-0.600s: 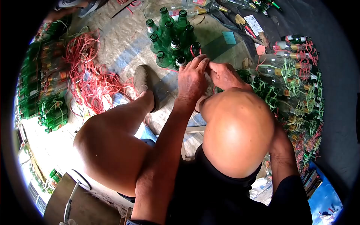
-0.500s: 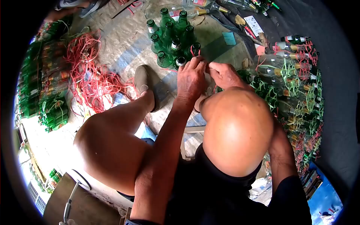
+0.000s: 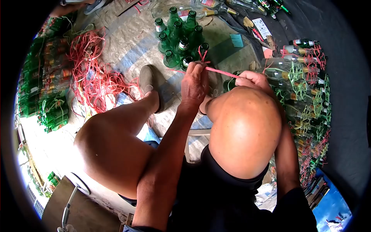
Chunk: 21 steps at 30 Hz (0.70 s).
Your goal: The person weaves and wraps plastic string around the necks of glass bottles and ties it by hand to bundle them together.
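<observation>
A tight cluster of several green glass bottles (image 3: 176,34) stands upright on the ground ahead of me. My left hand (image 3: 194,84) is closed at the near edge of the cluster, pinching pink plastic string (image 3: 222,72) beside the closest bottle necks. My right hand (image 3: 253,80), just beyond my right knee, grips the same string with curled fingers. Between the hands the string runs taut and nearly level. A loop of it stands up around one bottle neck at the right of the cluster. The fingertips of my left hand partly hide the nearest bottles.
Loose pink string lies in a tangled heap (image 3: 91,69) left of my shoe (image 3: 147,81). Bundled green bottles (image 3: 50,85) are stacked at far left. Tied bottles (image 3: 305,81) line the right side. Clear bottles (image 3: 220,7) lie at the back. Another person's shoe (image 3: 94,7) shows at upper left.
My right hand has moved right, away from my left hand, drawing the pink string out taut between them. The left hand stays by the bottle necks.
</observation>
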### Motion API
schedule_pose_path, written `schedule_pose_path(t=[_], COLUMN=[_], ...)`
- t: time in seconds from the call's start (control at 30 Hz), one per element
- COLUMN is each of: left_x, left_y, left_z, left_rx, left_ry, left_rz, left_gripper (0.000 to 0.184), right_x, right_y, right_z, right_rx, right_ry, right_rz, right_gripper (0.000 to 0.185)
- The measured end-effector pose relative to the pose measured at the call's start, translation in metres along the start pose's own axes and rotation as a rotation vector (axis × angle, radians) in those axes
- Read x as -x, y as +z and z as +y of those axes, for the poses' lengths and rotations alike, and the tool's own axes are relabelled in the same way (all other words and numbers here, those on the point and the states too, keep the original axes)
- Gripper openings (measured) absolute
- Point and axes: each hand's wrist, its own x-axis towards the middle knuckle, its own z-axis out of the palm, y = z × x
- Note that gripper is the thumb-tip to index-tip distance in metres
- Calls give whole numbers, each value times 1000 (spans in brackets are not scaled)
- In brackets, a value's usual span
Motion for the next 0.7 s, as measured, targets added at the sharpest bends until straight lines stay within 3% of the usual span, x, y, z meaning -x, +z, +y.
schedule_pose_path(t=[0.17, 0.37, 0.7], left_x=[6, 8, 14], left_y=[2, -3, -14], left_z=[-10, -2, 0], left_rx=[198, 554, 916], left_ry=[-163, -405, -723], left_rz=[38, 69, 260], left_gripper=[11, 25, 26], right_x=[25, 38, 14], right_y=[-15, -43, -61], right_z=[-6, -32, -93], right_rx=[-236, -148, -228], right_ry=[-3, -127, -262], right_rz=[-18, 58, -129], right_gripper=[16, 14, 16])
